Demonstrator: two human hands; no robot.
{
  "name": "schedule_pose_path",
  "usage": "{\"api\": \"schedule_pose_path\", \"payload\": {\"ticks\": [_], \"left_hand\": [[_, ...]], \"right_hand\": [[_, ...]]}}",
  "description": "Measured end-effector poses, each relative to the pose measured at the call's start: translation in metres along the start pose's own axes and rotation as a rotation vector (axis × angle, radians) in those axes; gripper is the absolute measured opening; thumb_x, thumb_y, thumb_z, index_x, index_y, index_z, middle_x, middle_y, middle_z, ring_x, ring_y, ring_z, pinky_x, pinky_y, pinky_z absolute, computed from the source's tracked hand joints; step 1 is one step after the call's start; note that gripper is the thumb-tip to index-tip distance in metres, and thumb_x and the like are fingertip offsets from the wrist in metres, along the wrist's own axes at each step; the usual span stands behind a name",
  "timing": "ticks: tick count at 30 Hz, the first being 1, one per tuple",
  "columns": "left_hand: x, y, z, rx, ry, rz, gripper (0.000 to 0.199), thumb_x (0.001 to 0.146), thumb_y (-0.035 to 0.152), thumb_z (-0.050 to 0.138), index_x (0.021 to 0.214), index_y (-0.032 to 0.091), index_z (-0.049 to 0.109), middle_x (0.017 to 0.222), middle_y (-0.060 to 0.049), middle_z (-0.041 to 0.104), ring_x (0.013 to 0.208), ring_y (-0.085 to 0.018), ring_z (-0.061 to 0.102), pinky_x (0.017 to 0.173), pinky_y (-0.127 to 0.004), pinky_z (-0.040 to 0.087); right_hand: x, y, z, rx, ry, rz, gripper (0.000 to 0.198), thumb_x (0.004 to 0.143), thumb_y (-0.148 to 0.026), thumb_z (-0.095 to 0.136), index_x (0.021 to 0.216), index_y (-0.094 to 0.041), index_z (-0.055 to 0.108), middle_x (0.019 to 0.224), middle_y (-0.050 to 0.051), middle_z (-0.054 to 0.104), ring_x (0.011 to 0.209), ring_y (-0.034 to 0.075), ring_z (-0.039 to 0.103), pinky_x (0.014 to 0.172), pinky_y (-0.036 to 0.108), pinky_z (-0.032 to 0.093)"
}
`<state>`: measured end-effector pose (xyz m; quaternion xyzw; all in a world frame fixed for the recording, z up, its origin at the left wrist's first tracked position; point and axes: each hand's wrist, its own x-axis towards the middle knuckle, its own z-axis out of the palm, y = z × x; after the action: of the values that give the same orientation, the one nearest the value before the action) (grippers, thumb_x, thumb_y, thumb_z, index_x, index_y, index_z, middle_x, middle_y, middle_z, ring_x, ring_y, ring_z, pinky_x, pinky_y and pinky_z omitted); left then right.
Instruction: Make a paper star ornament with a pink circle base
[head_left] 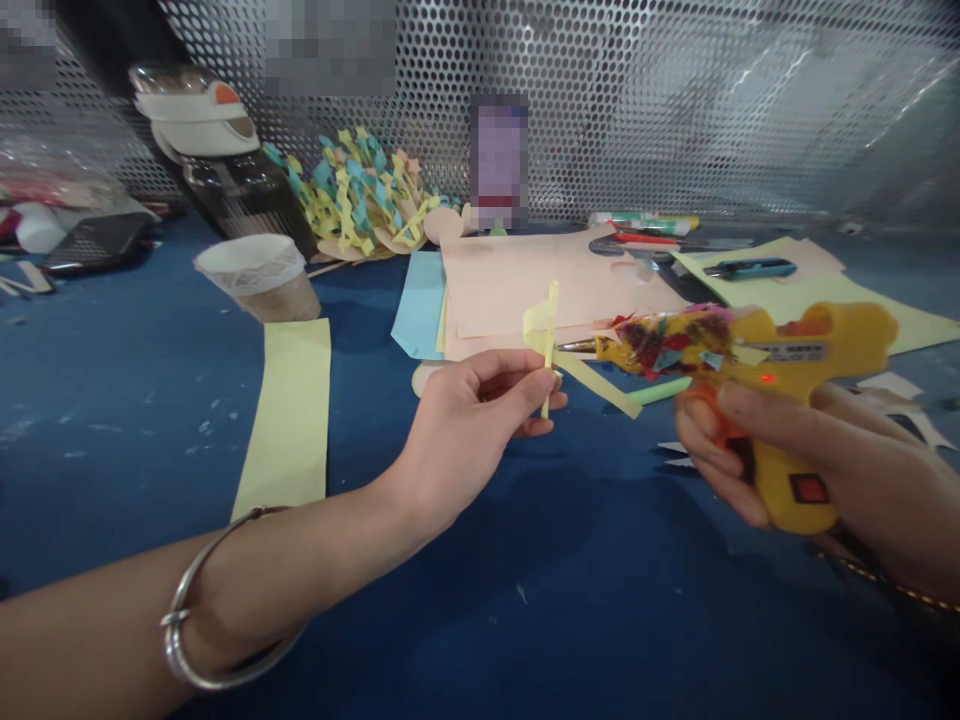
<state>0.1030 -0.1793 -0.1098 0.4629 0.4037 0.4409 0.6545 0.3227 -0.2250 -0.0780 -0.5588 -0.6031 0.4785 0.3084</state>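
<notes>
Our left hand [480,410] is raised above the blue table surface [450,620], and its thumb and fingers pinch a thin piece of pale yellow paper [553,310]. This paper stands nearly upright: its upper end rises above the fingertips, its lower end comes out below the thumb, and a curved part of the paper shows on its left side. A narrow pale yellow strip [604,388] also goes from near these fingers down to the right; we cannot tell if it belongs to the same paper.

Our right hand [862,455] grasps a yellow plastic glue gun [742,345], with its fingers closed around the handle and at the orange trigger. We cannot tell whether the trigger is pressed. Coloured paper scraps stick on the front of the gun, and a small red light shines on its side. The metal nozzle [577,346] points to the left and is at the upright paper, just above the left thumb; we cannot tell surely if it touches.

Under the gun lies a light green stick [660,391]. Behind our hands we see flat peach-coloured paper sheets [510,275], and at their left a light blue paper [420,305]. A wide pale yellow paper strip [289,410] lies beyond our left forearm, in front of a white-and-brown cup [262,285].
</notes>
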Motion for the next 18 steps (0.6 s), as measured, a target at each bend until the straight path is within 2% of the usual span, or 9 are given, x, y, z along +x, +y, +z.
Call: {"api": "schedule_pose_path", "payload": {"ticks": [7, 12, 18], "left_hand": [[-0.0001, 0.0004, 0.0007, -0.016, 0.0, 0.003, 0.012, 0.079, 0.027, 0.07, 0.081, 0.016, 0.066, 0.08, -0.001, 0.065, 0.083, -0.013, 0.066, 0.063, -0.017, 0.053], [0.0, -0.0003, 0.0003, -0.032, 0.002, 0.009, 0.013, 0.078, 0.028, 0.071, 0.08, 0.016, 0.066, 0.079, 0.0, 0.065, 0.082, -0.013, 0.067, 0.063, -0.016, 0.053], [-0.0004, -0.0001, 0.0001, -0.018, -0.001, 0.018, 0.013, 0.078, 0.029, 0.07, 0.081, 0.016, 0.066, 0.08, -0.001, 0.066, 0.085, -0.014, 0.067, 0.063, -0.016, 0.053]], "right_hand": [[0.002, -0.0006, 0.0004, -0.045, -0.005, 0.007, 0.043, 0.09, -0.052, 0.044, 0.062, -0.021, 0.054, 0.045, -0.001, 0.054, 0.042, 0.011, 0.047, 0.041, 0.024, 0.038], [0.001, -0.0003, 0.001, -0.185, 0.025, -0.042, 0.049, 0.091, -0.052, 0.043, 0.055, -0.021, 0.053, 0.045, -0.001, 0.053, 0.042, 0.01, 0.048, 0.043, 0.023, 0.037], [0.0034, -0.0042, 0.0013, -0.34, 0.229, -0.151, 0.047, 0.085, -0.052, 0.055, 0.049, -0.022, 0.049, 0.047, 0.0, 0.051, 0.045, 0.012, 0.048, 0.044, 0.025, 0.038]]}}
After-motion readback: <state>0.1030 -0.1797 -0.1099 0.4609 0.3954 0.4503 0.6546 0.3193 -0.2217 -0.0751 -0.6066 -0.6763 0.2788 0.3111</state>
